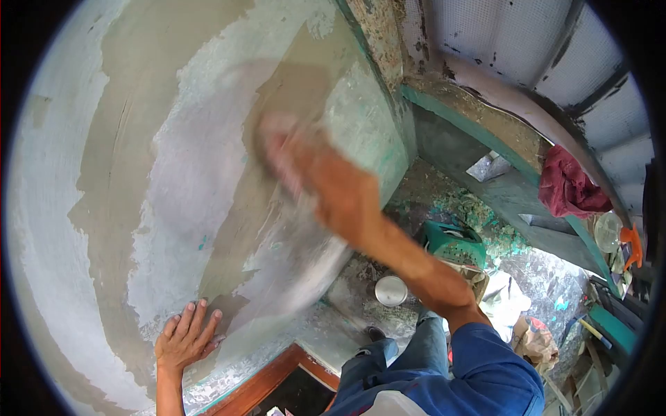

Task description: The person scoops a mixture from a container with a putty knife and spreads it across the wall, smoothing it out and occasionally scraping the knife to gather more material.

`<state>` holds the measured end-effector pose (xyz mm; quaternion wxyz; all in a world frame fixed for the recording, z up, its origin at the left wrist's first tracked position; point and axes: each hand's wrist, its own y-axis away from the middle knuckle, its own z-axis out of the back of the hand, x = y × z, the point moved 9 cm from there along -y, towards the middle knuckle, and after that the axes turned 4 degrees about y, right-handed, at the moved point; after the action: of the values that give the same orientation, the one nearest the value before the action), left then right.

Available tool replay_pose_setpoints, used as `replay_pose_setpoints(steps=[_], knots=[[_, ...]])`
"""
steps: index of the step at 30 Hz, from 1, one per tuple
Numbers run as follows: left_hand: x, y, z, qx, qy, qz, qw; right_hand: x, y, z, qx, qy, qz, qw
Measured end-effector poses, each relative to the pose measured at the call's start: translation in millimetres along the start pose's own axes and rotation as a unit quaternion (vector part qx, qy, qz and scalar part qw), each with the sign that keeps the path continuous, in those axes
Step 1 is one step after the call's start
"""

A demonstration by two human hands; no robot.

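My left hand [186, 338] lies flat on the patchy wall [194, 159], low at the left, with its fingers spread and nothing in them. Up at the middle of the wall, my right hand [295, 156] is smeared by motion over a brownish-grey band of filler [295, 83]. Its fingers seem bent against the surface, but the blur hides whether they hold anything. Pale and brownish-grey bands run down the wall around both hands.
On the floor below stand a round white-topped container [391, 291] and a green plastic object [454, 244]. A wooden frame [274, 381] is at the wall's foot. A dark red cloth [570, 182] hangs at the right, near a bottle with an orange sprayer [631, 246].
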<state>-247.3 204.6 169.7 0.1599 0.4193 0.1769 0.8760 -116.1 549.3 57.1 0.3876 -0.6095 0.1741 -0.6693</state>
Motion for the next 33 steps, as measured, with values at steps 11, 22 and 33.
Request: replay_pose_setpoints(steps=[11,22,33], knots=[[0,0,2,0.008,0.008,-0.001,1.000,-72,-74,57,-0.054,0.031,-0.121,0.991],[2,-5,9,-0.006,0.013,0.006,1.000,48,16,2,0.083,-0.061,0.046,0.994],[0,-5,4,-0.016,0.067,0.025,0.997,-42,-66,49,-0.016,0.059,-0.024,0.998]])
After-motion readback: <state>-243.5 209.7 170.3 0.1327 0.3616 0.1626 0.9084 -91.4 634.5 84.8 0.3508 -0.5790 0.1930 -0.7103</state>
